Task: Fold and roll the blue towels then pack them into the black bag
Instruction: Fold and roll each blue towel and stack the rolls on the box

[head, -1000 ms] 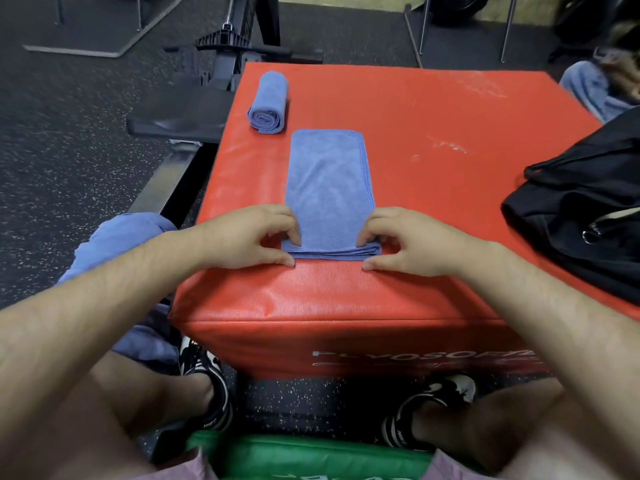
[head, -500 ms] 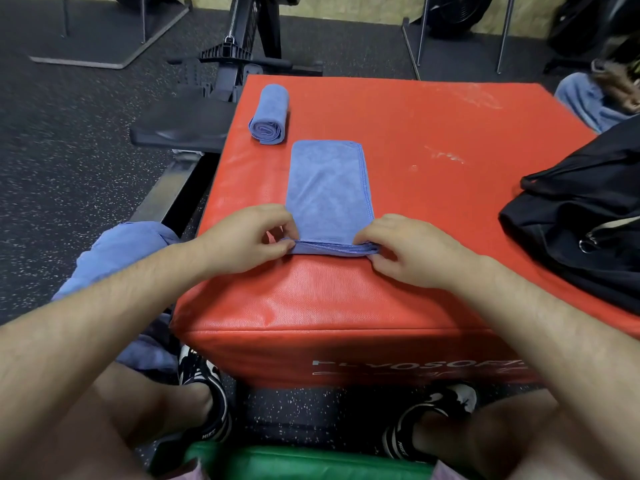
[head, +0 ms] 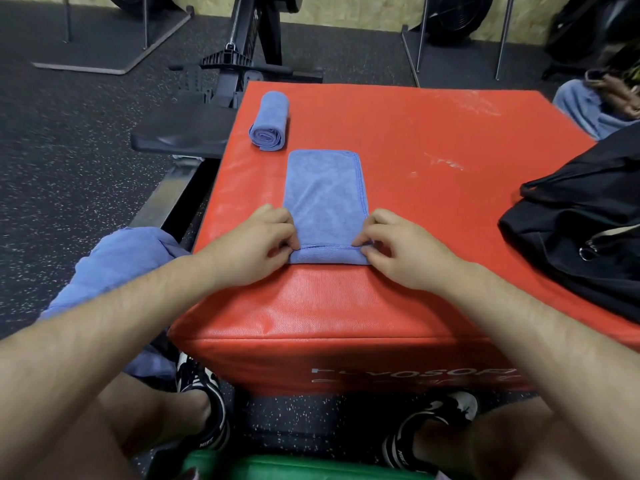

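Observation:
A folded blue towel [head: 325, 199] lies as a long strip on the red padded box [head: 433, 161]. Its near end is turned over into a first small roll. My left hand [head: 258, 245] pinches the left end of that roll, and my right hand [head: 398, 249] pinches the right end. A finished rolled blue towel [head: 270, 121] rests near the box's far left corner. The black bag [head: 581, 230] sits on the right side of the box, partly out of frame.
More blue cloth [head: 114, 271] is heaped on the floor at the left, and another bit [head: 581, 109] shows at the far right. Black gym equipment [head: 194, 133] stands left of the box. A green pad [head: 277, 469] lies between my feet.
Both hands have lifted the towel's near edge and turned it away from me, starting a roll. The hands have moved slightly forward along the strip.

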